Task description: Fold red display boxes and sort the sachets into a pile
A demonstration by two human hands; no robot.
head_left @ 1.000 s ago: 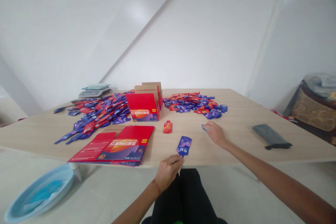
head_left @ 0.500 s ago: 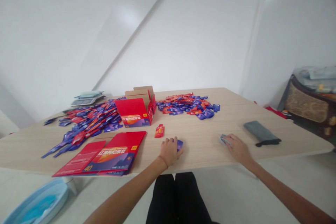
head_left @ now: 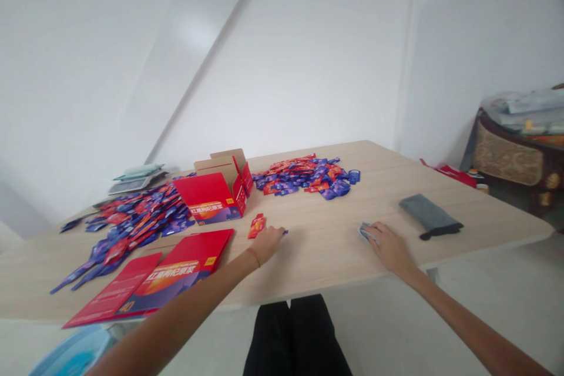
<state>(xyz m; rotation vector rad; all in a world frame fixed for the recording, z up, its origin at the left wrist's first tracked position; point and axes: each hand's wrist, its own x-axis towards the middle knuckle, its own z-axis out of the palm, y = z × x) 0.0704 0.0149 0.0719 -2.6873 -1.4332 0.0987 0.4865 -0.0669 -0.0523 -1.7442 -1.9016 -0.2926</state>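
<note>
My left hand (head_left: 267, 244) is closed over the table, just right of a red sachet (head_left: 257, 226) lying flat. Only a small bit of a purple sachet (head_left: 285, 232) pokes out past its fingertips; the hand covers the remainder. On the right, my right hand (head_left: 388, 245) grips a crumpled light grey cloth (head_left: 366, 233) against the tabletop. A folded dark grey cloth (head_left: 427, 215) lies further right, apart from that hand. Flattened red and purple cartons (head_left: 185, 267) lie near the front edge, left of my left hand.
Open red boxes (head_left: 210, 198) stand behind the flat cartons. A heap of sachets (head_left: 145, 211) spreads at left, another pile (head_left: 304, 175) at the back middle. A scale (head_left: 136, 183) stands at the far left corner; a blue basin (head_left: 73, 352) sits below the table (head_left: 317, 258).
My left hand has lifted the purple sachet and shifted left towards the red one. My right hand stays on the light grey cloth. The camera view has turned slightly.
</note>
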